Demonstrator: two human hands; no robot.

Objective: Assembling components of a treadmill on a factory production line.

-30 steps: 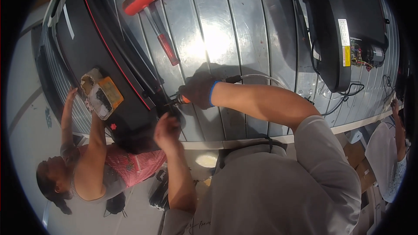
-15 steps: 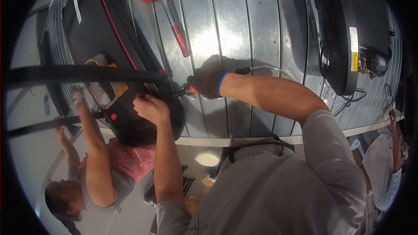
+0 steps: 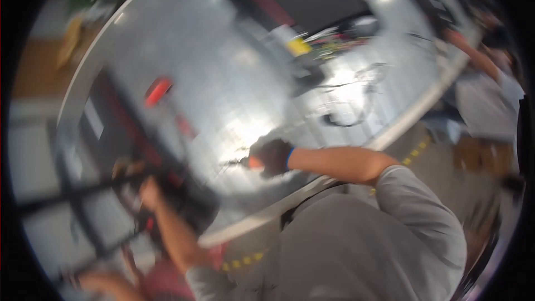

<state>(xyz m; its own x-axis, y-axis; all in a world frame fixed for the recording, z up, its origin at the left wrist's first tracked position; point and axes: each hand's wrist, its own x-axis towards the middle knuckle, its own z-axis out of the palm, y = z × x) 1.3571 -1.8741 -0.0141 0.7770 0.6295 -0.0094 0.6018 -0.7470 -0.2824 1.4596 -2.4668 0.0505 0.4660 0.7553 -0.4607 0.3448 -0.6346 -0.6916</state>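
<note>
- while the view is smeared by motion, the right hand point(image 3: 274, 157) (dark glove, blue cuff) is clenched on an orange-handled tool point(image 3: 248, 163), probably for control of its tip.
- the tool lies at centre on the shiny metal table point(image 3: 234, 83); long axis roughly left-right, shaft pointing left.
- the left hand point(image 3: 149, 190) rests on a black panel point(image 3: 184, 200) at near left, seemingly to steady it; finger state cannot be told.
- a red-headed mallet point(image 3: 159, 92) lies farther left.

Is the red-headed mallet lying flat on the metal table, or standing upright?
Lying flat: the red-headed mallet rests on the metal table, its handle running along the surface. The picture is blurred.
</note>
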